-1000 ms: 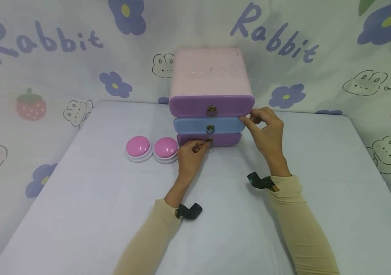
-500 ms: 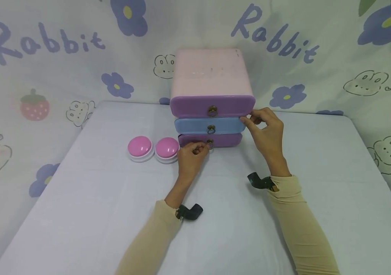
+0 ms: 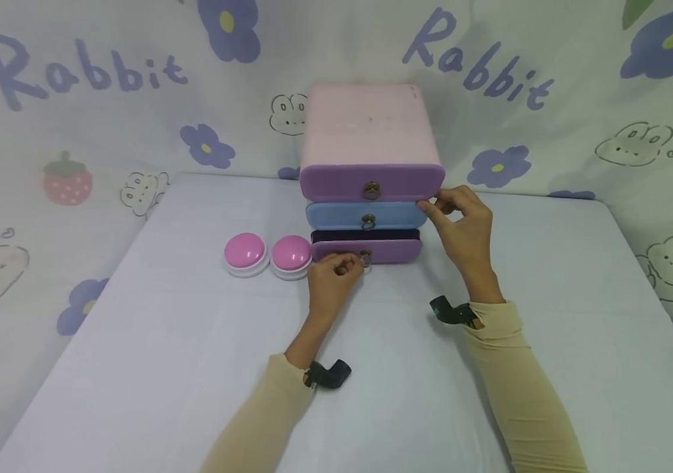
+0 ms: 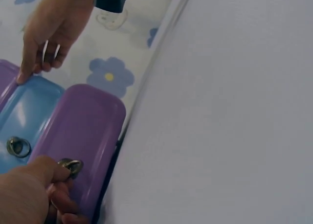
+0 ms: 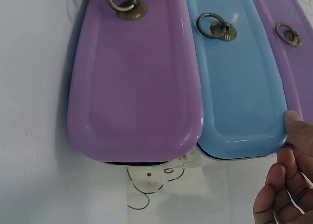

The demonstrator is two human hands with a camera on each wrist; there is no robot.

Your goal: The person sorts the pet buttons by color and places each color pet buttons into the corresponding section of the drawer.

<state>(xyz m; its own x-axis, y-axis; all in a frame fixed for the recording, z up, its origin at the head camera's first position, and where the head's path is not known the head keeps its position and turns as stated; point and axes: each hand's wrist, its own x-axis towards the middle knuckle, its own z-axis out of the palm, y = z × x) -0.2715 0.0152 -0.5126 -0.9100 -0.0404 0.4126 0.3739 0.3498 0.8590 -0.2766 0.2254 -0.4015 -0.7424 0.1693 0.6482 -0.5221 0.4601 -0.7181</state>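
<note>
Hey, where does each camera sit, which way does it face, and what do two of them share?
Head: worn on the head, facing forward and down at the drawer box and pink buttons; both hands and sleeves show.
Left wrist: worn there, facing the drawer fronts; the left hand at a ring and the right hand show.
Right wrist: worn there, facing the fronts; part of the right hand shows.
Shared: both wrist views show the blue drawer.

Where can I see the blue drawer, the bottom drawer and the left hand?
Blue drawer (image 5: 239, 84): right wrist view, front panel.
Bottom drawer (image 4: 88, 121): left wrist view, front panel.
Left hand (image 3: 330, 282): head view, back of the hand.
</note>
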